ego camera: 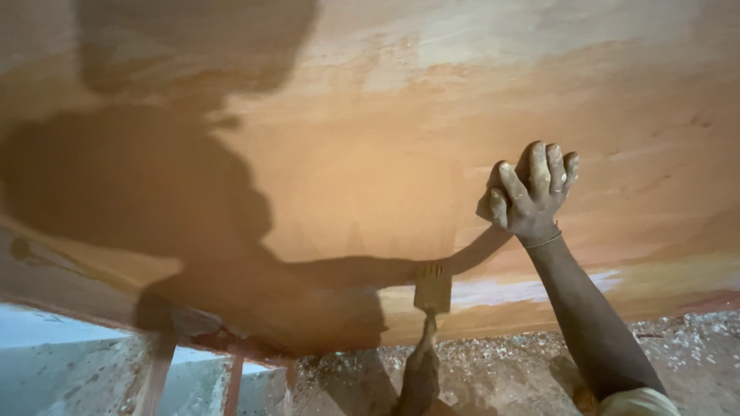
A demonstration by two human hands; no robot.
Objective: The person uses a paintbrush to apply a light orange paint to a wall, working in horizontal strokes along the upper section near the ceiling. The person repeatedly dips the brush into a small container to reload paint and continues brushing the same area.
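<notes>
Orange plaster ceiling (370,154), dusty right hand (532,196) pressing flat

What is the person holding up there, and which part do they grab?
The left hand holds a flat scraper tool by its handle end. The right hand holds nothing; it presses on the orange ceiling.

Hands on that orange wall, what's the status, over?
Right hand pressed on orange wall, closed around something it hides. Left hand low, holding brush against the wall. Nothing between them; only the person's shadow across the wall.
</notes>
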